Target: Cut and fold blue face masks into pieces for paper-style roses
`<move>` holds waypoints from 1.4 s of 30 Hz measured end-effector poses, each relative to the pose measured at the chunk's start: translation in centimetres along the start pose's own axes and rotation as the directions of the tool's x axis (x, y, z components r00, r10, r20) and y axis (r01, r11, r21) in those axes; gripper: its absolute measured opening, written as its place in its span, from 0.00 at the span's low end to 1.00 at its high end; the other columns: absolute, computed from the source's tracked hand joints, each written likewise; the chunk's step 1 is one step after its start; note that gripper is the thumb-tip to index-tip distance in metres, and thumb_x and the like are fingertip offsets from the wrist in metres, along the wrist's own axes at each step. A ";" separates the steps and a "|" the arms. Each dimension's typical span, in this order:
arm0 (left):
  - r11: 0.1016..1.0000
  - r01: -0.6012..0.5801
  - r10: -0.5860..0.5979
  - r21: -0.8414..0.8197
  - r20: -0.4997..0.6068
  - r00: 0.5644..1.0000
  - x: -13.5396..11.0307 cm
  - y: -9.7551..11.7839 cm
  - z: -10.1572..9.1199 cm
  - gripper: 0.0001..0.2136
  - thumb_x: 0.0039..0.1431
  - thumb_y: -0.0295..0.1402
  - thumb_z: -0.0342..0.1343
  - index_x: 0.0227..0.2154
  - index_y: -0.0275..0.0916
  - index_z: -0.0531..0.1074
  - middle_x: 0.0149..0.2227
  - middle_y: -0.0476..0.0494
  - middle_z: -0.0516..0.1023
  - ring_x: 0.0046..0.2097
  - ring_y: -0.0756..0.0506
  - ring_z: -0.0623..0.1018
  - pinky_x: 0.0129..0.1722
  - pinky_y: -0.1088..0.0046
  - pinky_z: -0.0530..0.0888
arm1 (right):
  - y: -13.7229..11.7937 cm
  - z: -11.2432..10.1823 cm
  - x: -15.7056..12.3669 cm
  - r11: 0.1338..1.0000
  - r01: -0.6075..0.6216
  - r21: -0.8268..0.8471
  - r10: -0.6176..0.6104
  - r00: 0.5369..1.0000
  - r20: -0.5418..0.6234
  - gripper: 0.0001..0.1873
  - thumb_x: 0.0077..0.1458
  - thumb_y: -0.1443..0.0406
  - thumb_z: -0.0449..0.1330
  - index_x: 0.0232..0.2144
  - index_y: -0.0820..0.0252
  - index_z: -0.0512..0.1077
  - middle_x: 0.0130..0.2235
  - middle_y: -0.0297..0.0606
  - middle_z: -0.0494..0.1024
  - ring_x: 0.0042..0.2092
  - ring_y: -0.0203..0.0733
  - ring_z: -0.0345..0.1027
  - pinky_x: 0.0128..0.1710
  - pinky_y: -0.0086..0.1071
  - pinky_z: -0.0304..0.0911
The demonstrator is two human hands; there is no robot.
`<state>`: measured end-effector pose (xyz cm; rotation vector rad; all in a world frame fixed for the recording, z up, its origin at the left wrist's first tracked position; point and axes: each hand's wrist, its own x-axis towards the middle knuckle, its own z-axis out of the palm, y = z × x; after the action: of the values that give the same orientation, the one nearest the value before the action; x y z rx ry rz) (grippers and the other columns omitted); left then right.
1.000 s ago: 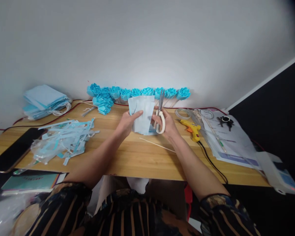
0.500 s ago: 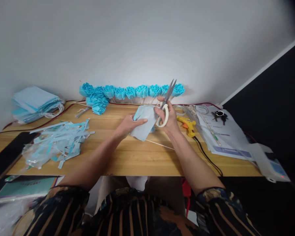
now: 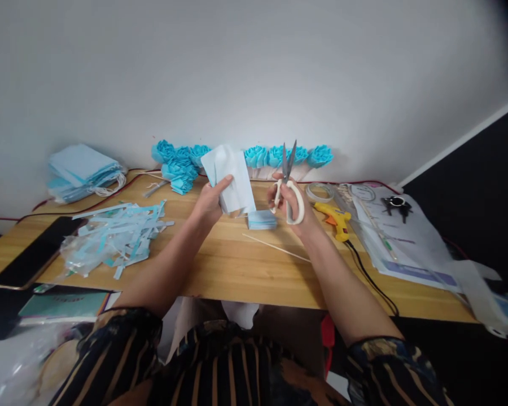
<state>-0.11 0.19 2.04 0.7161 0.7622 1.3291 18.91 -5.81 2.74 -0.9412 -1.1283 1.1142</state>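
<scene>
In my left hand is a pale blue-white face mask sheet, pinched between thumb and fingers and raised above the table. My right hand grips a pair of scissors by the white handles, with the blades pointing up and slightly parted. Between the hands, a small stack of blue folded pieces lies on the wood. A thin pale stick rests in front of it. Behind my hands runs a row of blue fabric flowers, partly hidden by the sheet.
Cut strips are heaped at the left beside a phone. A pile of masks sits behind them. On the right lie a yellow glue gun with a black cord, a tape roll, papers and keys.
The sheet and my left hand have moved up and left, away from the right hand. The small blue stack now shows fully. The scissor blades have spread, and the view has shifted slightly.
</scene>
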 end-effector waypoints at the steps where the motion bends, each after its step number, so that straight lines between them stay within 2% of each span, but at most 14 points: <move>1: 0.999 -0.010 0.009 -0.040 -0.034 0.999 0.3 0.3 -0.1 0.21 0.39 0.35 0.73 0.39 0.36 0.77 0.39 0.41 0.84 0.45 0.39 0.82 0.48 0.64 0.80 | -0.1 0.2 -0.3 1.000 -0.027 -0.012 0.028 0.998 0.049 0.30 0.46 0.46 0.67 0.48 0.53 0.68 0.33 0.32 0.74 0.33 0.37 0.69 0.29 0.30 0.64; 4: 0.991 -0.050 0.035 -0.124 -0.120 0.992 1.0 1.3 -0.4 0.19 0.45 0.34 0.71 0.40 0.38 0.76 0.42 0.42 0.84 0.49 0.39 0.81 0.51 0.65 0.79 | -0.6 0.9 -1.2 0.992 -0.106 -0.068 0.116 0.980 0.163 0.29 0.48 0.48 0.68 0.48 0.55 0.69 0.32 0.33 0.75 0.30 0.37 0.69 0.26 0.30 0.62; 9: 0.964 -0.138 0.093 -0.227 -0.198 0.976 1.8 2.4 -1.1 0.16 0.50 0.32 0.69 0.42 0.38 0.75 0.46 0.43 0.83 0.53 0.41 0.80 0.52 0.69 0.78 | -1.4 1.9 -2.4 0.975 -0.176 -0.139 0.209 0.938 0.278 0.28 0.51 0.49 0.66 0.48 0.60 0.71 0.30 0.34 0.76 0.25 0.35 0.67 0.22 0.29 0.59; 16: 0.948 -0.199 0.151 -0.247 -0.200 0.968 2.2 2.6 -1.5 0.24 0.49 0.34 0.71 0.49 0.39 0.74 0.45 0.44 0.83 0.52 0.42 0.80 0.51 0.70 0.79 | 0.0 2.6 -3.0 0.914 -0.314 -0.256 0.394 0.835 0.383 0.29 0.52 0.49 0.66 0.49 0.62 0.74 0.30 0.36 0.77 0.24 0.33 0.67 0.20 0.27 0.59; 18: 0.951 -0.205 0.163 -0.233 -0.188 0.969 2.0 2.5 -1.4 0.25 0.49 0.35 0.71 0.50 0.40 0.73 0.46 0.44 0.83 0.53 0.41 0.80 0.51 0.70 0.79 | 0.4 2.7 -3.0 0.906 -0.343 -0.250 0.418 0.820 0.390 0.29 0.52 0.48 0.66 0.48 0.62 0.74 0.30 0.36 0.76 0.24 0.33 0.67 0.20 0.26 0.59; 25: 0.973 -0.134 0.109 -0.188 -0.136 0.985 0.6 1.8 -0.1 0.23 0.50 0.37 0.70 0.49 0.38 0.74 0.46 0.43 0.83 0.54 0.40 0.79 0.52 0.68 0.78 | 0.4 3.3 -2.8 0.924 -0.351 -0.149 0.380 0.873 0.304 0.31 0.47 0.46 0.69 0.45 0.60 0.73 0.31 0.36 0.77 0.26 0.34 0.69 0.22 0.27 0.60; 29: 0.981 -0.115 0.105 -0.154 -0.069 0.992 -0.1 1.4 0.3 0.24 0.47 0.37 0.71 0.47 0.37 0.74 0.46 0.41 0.83 0.54 0.39 0.79 0.54 0.66 0.77 | 0.4 3.1 -2.5 0.943 -0.262 -0.207 0.313 0.910 0.271 0.28 0.48 0.44 0.67 0.38 0.61 0.73 0.30 0.37 0.76 0.26 0.33 0.68 0.24 0.28 0.60; 33: 0.988 -0.115 0.122 -0.099 0.065 0.990 -0.4 1.1 0.3 0.29 0.39 0.35 0.74 0.47 0.35 0.74 0.44 0.39 0.83 0.52 0.37 0.80 0.54 0.63 0.76 | 0.5 2.7 -2.3 0.946 -0.171 -0.276 0.248 0.928 0.277 0.27 0.51 0.42 0.64 0.32 0.61 0.71 0.30 0.37 0.76 0.27 0.33 0.67 0.25 0.28 0.60; 35: 0.989 -0.135 0.140 -0.057 0.095 0.986 -0.4 1.2 0.1 0.31 0.36 0.33 0.74 0.48 0.35 0.74 0.44 0.38 0.83 0.51 0.36 0.80 0.52 0.63 0.76 | 0.5 2.5 -2.2 0.949 -0.157 -0.275 0.235 0.931 0.279 0.26 0.52 0.42 0.63 0.32 0.60 0.70 0.31 0.37 0.76 0.27 0.34 0.68 0.25 0.28 0.60; 39: 0.984 -0.179 0.180 -0.019 0.070 0.981 -0.4 1.6 -0.1 0.35 0.34 0.33 0.74 0.50 0.36 0.72 0.43 0.40 0.83 0.50 0.36 0.80 0.51 0.64 0.76 | 0.6 2.1 -2.1 0.956 -0.128 -0.264 0.205 0.936 0.287 0.26 0.54 0.43 0.62 0.38 0.60 0.72 0.32 0.37 0.76 0.28 0.35 0.69 0.27 0.29 0.62; 42: 0.985 -0.170 0.171 -0.021 0.075 0.982 -0.4 1.8 0.0 0.35 0.34 0.32 0.73 0.51 0.37 0.72 0.42 0.41 0.83 0.51 0.36 0.80 0.52 0.64 0.76 | 0.7 1.9 -2.1 0.957 -0.123 -0.262 0.200 0.935 0.293 0.27 0.54 0.43 0.62 0.41 0.60 0.72 0.32 0.37 0.76 0.28 0.35 0.68 0.26 0.29 0.62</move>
<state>-1.20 -0.01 3.54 0.8307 0.6398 1.4514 16.75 -7.66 1.99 -1.0838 -1.4954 1.3178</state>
